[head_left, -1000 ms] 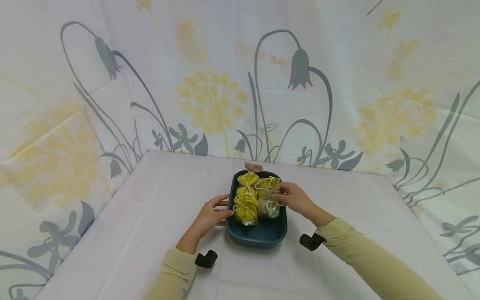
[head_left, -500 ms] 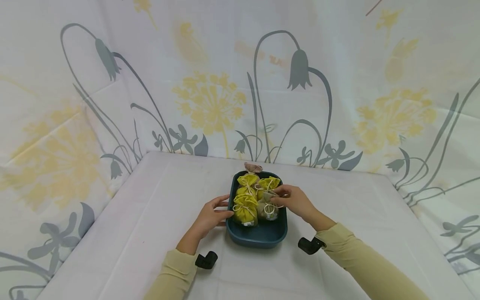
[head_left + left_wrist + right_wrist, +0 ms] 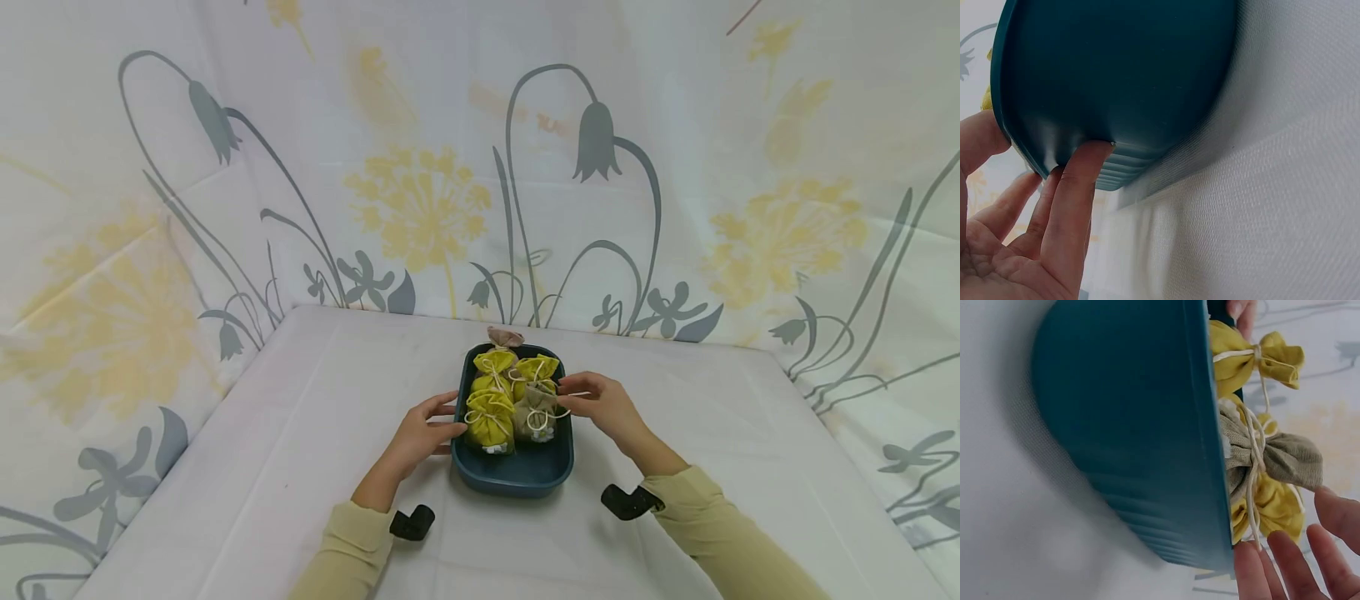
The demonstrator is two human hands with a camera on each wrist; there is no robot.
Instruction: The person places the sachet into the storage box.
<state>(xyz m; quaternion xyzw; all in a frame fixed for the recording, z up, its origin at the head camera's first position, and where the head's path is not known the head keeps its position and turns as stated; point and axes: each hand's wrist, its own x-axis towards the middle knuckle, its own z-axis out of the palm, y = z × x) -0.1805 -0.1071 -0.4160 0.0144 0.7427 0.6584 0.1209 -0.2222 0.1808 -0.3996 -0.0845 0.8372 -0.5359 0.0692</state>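
A dark blue-green tub stands on the table, holding several small drawstring pouches. At its left side my left hand touches the rim and outer wall with extended fingers; the left wrist view shows the fingertips against the wall. On the right, my right hand is beside a grey-beige pouch with a white cord, its fingers spread and holding nothing. Its thumb is close to the gathered top of that pouch. A yellow pouch sits left of the beige one, with further yellow pouches behind.
A brownish pouch top pokes over the far rim of the tub. White cloth covers the table, and a flower-printed curtain rises behind it. Each sleeve cuff carries a black camera mount.
The right hand has let go of the beige pouch's neck and moved slightly right and down. That pouch has settled more upright in the tub. The left hand stays put.
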